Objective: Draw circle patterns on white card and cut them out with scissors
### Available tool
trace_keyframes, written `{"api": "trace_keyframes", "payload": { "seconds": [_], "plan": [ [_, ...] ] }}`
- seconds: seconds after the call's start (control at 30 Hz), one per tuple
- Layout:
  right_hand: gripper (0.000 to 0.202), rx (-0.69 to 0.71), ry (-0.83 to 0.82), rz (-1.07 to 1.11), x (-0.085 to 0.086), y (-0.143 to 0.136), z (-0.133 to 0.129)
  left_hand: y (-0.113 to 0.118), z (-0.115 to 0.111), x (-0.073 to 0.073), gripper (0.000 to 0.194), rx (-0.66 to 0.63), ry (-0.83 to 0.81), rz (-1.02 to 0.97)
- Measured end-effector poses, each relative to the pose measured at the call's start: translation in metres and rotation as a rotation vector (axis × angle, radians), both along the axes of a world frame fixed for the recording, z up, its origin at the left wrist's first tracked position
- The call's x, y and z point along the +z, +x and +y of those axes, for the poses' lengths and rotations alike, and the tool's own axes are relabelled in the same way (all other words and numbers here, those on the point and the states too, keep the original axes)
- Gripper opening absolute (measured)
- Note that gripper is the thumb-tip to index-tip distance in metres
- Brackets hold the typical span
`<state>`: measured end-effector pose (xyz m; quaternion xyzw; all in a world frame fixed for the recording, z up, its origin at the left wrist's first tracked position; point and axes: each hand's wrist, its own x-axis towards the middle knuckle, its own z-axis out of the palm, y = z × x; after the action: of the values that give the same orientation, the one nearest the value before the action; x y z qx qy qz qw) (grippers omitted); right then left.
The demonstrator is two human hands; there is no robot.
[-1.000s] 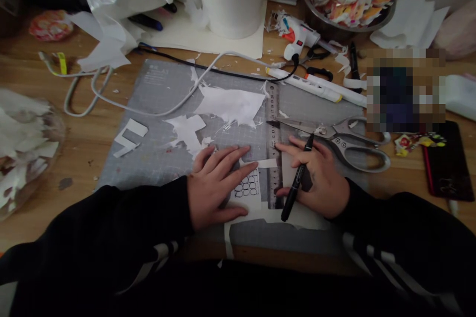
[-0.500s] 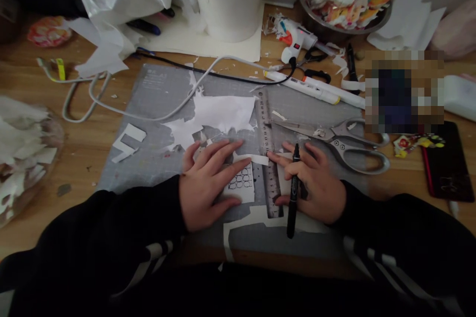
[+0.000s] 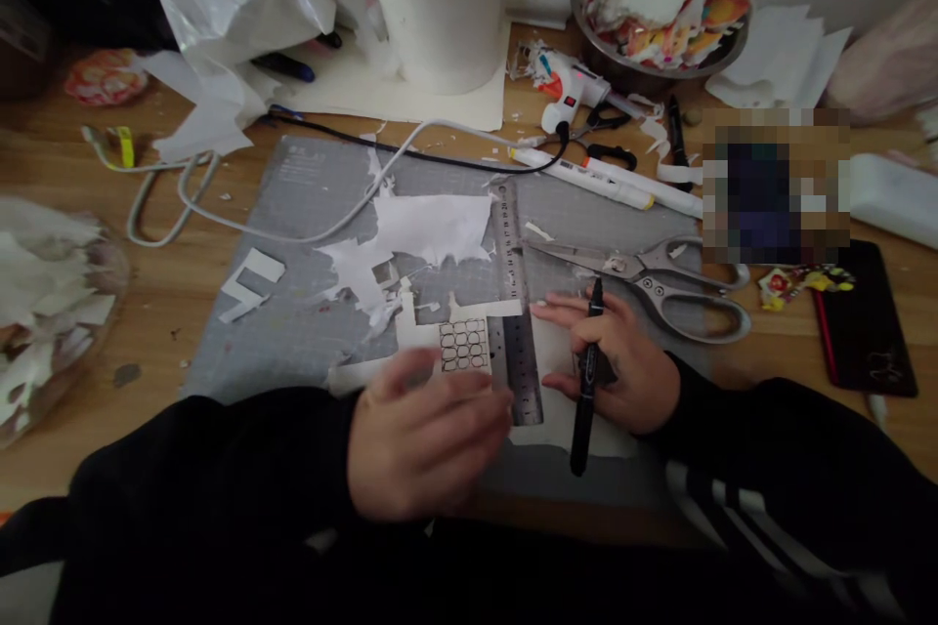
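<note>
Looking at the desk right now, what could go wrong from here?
The narrow white paper strip lies across the flat grey steel ruler, so shifting the ruler could drag it. The large grey metal scissors lie just beyond the right hand, which holds a slim black pen; reaching forward might bump the blades. The left hand, close to the white paper with black-outlined ovals, could nudge it.
</note>
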<state>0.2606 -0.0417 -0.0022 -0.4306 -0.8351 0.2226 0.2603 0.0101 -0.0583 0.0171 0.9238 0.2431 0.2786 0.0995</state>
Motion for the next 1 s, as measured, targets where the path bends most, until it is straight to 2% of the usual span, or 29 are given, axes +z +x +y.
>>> {"api": "trace_keyframes", "payload": {
  "seconds": [0.1, 0.17, 0.3, 0.5, 0.63, 0.77, 0.87, 1.0],
  "plan": [
    [0.027, 0.025, 0.042, -0.044, 0.000, -0.002, -0.001, 0.012, -0.022, -0.005, 0.016, -0.026, 0.073, 0.051],
    [0.026, 0.006, 0.066, -0.071, -0.003, -0.003, -0.003, 0.017, -0.026, -0.010, 0.021, -0.065, 0.132, 0.083],
    [0.026, -0.017, 0.061, -0.130, -0.008, -0.004, -0.006, 0.021, -0.021, -0.015, 0.028, -0.031, 0.117, 0.152],
    [0.024, 0.010, 0.017, -0.186, -0.005, -0.005, -0.006, 0.019, -0.018, -0.016, 0.026, 0.004, 0.079, 0.159],
    [0.022, -0.007, -0.020, -0.078, -0.004, -0.002, -0.003, 0.020, -0.017, -0.018, 0.028, 0.026, 0.007, 0.141],
    [0.021, -0.054, -0.014, 0.038, -0.003, 0.001, 0.000, 0.021, -0.015, -0.018, 0.029, 0.020, 0.031, 0.106],
    [0.023, -0.056, 0.006, 0.058, 0.003, 0.003, 0.001, 0.022, -0.014, -0.018, 0.029, 0.022, 0.047, 0.139],
    [0.020, 0.007, 0.072, 0.139, 0.017, 0.005, -0.005, 0.020, -0.017, -0.016, 0.028, 0.027, 0.074, 0.146]
  ]
}}
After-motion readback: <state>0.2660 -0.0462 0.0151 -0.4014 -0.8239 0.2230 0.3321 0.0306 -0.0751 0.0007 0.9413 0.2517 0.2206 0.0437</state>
